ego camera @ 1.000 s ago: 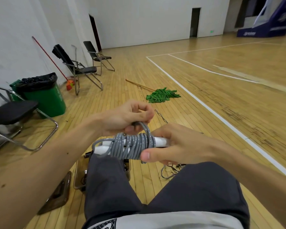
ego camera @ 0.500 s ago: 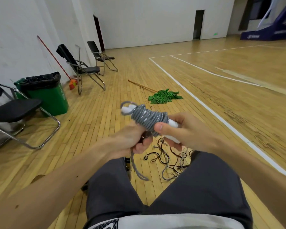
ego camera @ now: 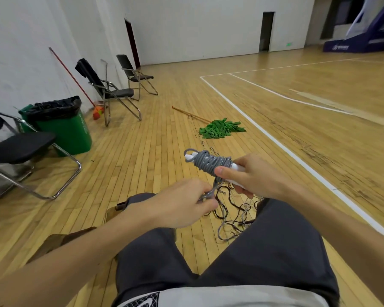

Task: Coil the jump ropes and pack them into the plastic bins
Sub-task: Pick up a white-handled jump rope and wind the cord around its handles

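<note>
Wood floor point(ego camera: 142, 156) throughout. Green bin point(ego camera: 73, 131) at 10 o'clock, green mop point(ego camera: 220, 129) at 12.

At centre, held above my knees: the grey jump rope point(ego camera: 211, 162), coiled round its white handles.
- Right hand point(ego camera: 255, 176), at 3 o'clock of the rope, grips the handles with the thumb pressing the coils.
- Left hand point(ego camera: 182, 204), at 7 o'clock, pinches the loose end point(ego camera: 215, 185).

Other loose ropes point(ego camera: 231, 211) lie on the floor at 6 o'clock.

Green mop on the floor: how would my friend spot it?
Follow the long white court line on the wooden gym floor; just left of it lies the green cloth-strip mop with a wooden stick. Unlike the green plastic bin by the wall, it lies flat and floppy.
</note>
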Demonstrator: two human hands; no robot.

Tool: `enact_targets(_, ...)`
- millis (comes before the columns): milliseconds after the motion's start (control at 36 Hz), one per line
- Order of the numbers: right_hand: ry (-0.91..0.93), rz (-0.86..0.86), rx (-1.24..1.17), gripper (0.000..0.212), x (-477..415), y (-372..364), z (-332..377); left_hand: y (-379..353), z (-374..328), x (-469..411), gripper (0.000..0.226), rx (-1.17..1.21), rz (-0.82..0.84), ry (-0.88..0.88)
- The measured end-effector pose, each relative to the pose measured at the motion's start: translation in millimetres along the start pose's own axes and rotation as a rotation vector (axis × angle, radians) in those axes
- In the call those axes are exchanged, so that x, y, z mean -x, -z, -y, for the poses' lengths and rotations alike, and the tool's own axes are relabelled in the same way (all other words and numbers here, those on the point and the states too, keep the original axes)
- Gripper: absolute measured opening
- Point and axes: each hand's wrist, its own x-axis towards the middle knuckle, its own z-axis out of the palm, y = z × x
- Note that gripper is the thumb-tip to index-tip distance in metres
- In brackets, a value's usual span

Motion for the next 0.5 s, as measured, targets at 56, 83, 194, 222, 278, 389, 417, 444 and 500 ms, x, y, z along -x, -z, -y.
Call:
enact_targets(56, -0.003, 0.013, 0.077, 0.041, -0.4, -1.7, -0.1, 10.2, -4.1, 1.5, 0.032, -0.21, -0.001, -0.023)
enact_targets(83, -0.004, 0.013, 0.119, 0.041, -0.9, -2.2, -1.3, 16.3, -6.0, 2.6, 0.032, -0.31, -0.012, -0.042)
enact_targets(194, -0.053, 0.077, 0.19, 0.043, 0.3, -2.8, -9.2, 38.9, -11.0, 3.9, 0.029, -0.557, -0.09, -0.13)
enact_targets(222, -0.061, 0.104, 0.205, 0.045, 1.1, -3.8, -9.6, 43.1, -10.7, 2.9, 0.03, -0.561, -0.083, -0.145)
enact_targets(278, -0.061, 0.139, 0.248, 0.049, 2.0, -5.8, -8.0, 50.5, -8.7, 0.1, 0.032, -0.542, -0.068, -0.173)
enact_targets(389, -0.073, 0.204, 0.266, 0.05, 1.9, -6.2, -3.8, 60.9, -5.0, -3.5, 0.035, -0.535, -0.078, -0.204)
enact_targets(417, -0.073, 0.225, 0.27, 0.049, 2.2, -6.5, -2.3, 62.4, -5.2, -3.5, 0.035, -0.528, -0.071, -0.212)
enact_targets(444, -0.07, 0.246, 0.276, 0.05, 2.9, -7.3, -0.7, 63.6, -5.7, -3.7, 0.036, -0.519, -0.058, -0.223)
enact_targets(500, -0.055, 0.29, 0.305, 0.053, 5.4, -10.9, 3.3, 65.3, -7.9, -4.3, 0.038, -0.515, -0.021, -0.24)
